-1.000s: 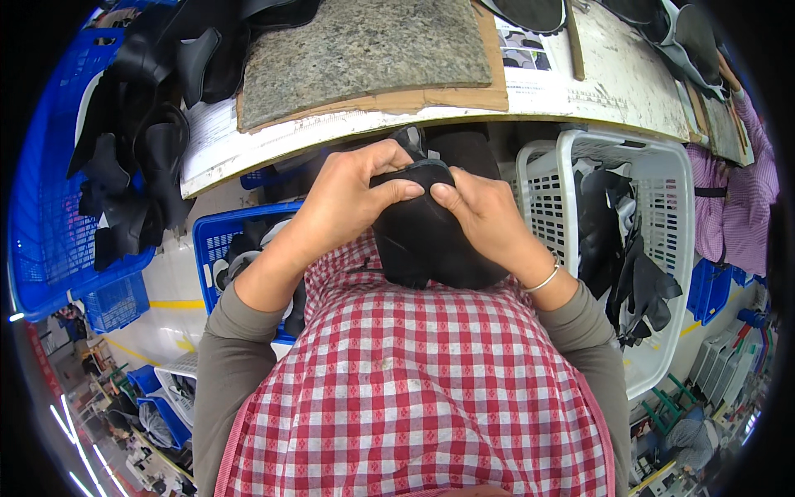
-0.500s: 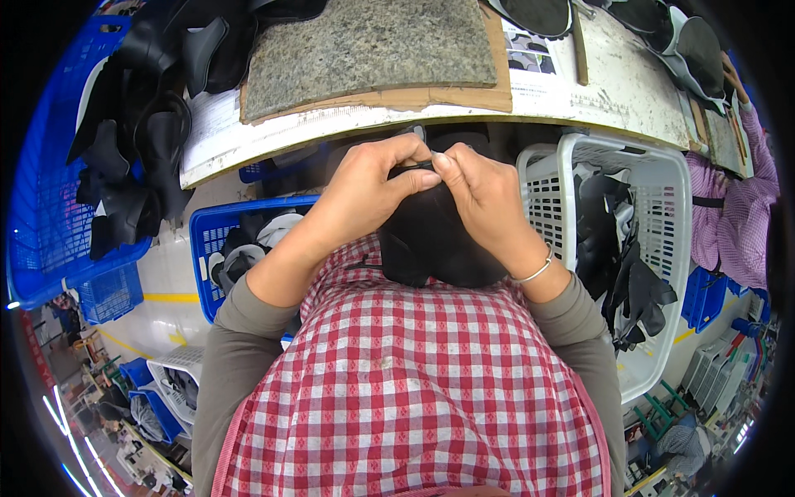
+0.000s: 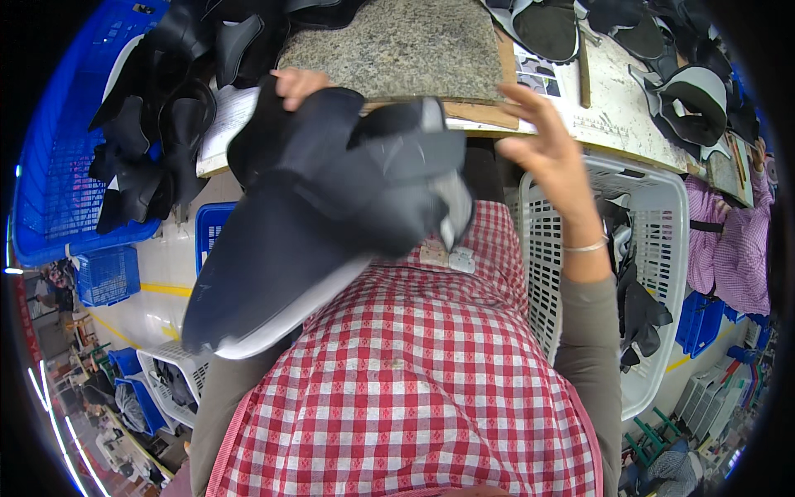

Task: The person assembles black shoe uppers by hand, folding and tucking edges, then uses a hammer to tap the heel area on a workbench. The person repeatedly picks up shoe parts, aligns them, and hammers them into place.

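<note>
A black shoe upper (image 3: pixel 331 195) with white edges hangs across my lap in front of the apron, partly smeared by motion. My left hand (image 3: pixel 300 86) grips it at its far left end by the table edge; only some fingers show and the rest is hidden behind the upper. Over the table's front edge, to the right, my right hand (image 3: pixel 546 153) is empty, its fingers apart and a little blurred. The grey stone slab (image 3: pixel 397 54) on the worktable lies between and beyond my hands.
Black uppers (image 3: pixel 186 116) hang over the blue crate (image 3: pixel 50 190) at left. More uppers (image 3: pixel 696 103) lie on the worktable (image 3: pixel 609 103) at right. A white basket (image 3: pixel 671 331) of black pieces stands below. Beyond it is a person in a pink checked garment (image 3: pixel 716 240).
Both hands were together, pinching a black piece over my lap. Now they are apart: the left has swung the upper up and leftward, and the right has let go and moved right.
</note>
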A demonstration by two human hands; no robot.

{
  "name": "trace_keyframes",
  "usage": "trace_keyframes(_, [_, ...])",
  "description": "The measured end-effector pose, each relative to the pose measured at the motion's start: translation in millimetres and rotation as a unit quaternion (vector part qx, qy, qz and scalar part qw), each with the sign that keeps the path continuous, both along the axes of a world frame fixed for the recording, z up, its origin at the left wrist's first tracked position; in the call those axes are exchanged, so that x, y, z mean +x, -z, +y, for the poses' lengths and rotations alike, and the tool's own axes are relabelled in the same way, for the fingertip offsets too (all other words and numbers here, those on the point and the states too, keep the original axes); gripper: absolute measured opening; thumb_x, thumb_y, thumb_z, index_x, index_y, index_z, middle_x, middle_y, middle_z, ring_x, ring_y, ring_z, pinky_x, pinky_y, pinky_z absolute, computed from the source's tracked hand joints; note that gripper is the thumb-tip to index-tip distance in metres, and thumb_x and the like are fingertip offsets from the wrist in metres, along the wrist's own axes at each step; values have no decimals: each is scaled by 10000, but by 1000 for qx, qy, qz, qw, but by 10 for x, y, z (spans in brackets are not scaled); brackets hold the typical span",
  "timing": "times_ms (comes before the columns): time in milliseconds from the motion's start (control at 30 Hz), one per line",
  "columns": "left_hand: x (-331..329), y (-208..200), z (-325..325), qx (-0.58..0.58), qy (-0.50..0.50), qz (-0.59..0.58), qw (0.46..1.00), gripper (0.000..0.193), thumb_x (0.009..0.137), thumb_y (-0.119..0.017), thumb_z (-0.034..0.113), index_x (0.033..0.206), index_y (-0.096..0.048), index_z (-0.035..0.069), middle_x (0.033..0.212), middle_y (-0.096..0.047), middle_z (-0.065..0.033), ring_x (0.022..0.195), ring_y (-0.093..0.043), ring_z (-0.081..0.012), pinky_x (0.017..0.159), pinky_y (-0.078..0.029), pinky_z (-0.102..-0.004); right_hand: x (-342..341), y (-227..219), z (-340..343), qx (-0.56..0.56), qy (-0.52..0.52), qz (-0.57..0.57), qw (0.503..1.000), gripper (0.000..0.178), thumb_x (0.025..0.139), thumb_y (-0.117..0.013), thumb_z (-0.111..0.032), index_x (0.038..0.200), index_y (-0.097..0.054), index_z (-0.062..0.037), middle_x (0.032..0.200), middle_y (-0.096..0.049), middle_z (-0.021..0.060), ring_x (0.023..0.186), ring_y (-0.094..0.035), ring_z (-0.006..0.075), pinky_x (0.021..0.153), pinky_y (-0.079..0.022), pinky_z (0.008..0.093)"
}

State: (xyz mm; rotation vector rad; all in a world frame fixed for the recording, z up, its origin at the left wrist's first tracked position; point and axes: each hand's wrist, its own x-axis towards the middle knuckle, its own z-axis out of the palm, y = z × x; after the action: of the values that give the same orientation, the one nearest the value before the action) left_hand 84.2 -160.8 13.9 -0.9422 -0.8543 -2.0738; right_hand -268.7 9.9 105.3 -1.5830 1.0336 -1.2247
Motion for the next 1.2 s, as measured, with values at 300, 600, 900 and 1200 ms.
trace_keyframes(300, [-20, -231, 972, 92, -429, -535, 722, 540, 1048, -609, 393, 1434, -568, 17, 1371, -638, -175, 1324, -584, -283, 1113, -462, -417, 23, 267, 35, 78, -293, -164, 939, 138, 825, -748, 42, 902, -657, -28, 952, -677, 63, 899, -646, 166, 812, -525, 314])
trace_keyframes(600, [-919, -1047, 1632, -534, -413, -508, 535, 419, 766, -856, 252, 964, -569, 20, 928, -571, -92, 867, -653, -295, 678, -550, -411, -179, 511, -33, 203, -298, 6, 933, 203, 866, -813, -20, 992, -654, -9, 875, -647, -8, 867, -636, 79, 792, -538, 255])
trace_keyframes(900, [-892, -668, 1660, -532, -573, -478, 400, 113, 824, -639, 98, 924, -606, 56, 849, -597, -87, 733, -653, -273, 579, -546, -381, -140, 321, 165, 154, -226, 70, 959, 281, 836, -843, -26, 990, -609, -2, 930, -621, 17, 860, -611, 81, 733, -537, 254])
trace_keyframes(1200, [306, -578, 1644, 85, -348, -664, 656, 523, 908, -787, 375, 1279, -621, 46, 1194, -644, -65, 1081, -622, -156, 924, -515, -313, -112, 299, 194, 158, -133, 88, 974, 237, 858, -838, -59, 968, -633, -16, 894, -612, -16, 790, -582, 30, 659, -490, 213])
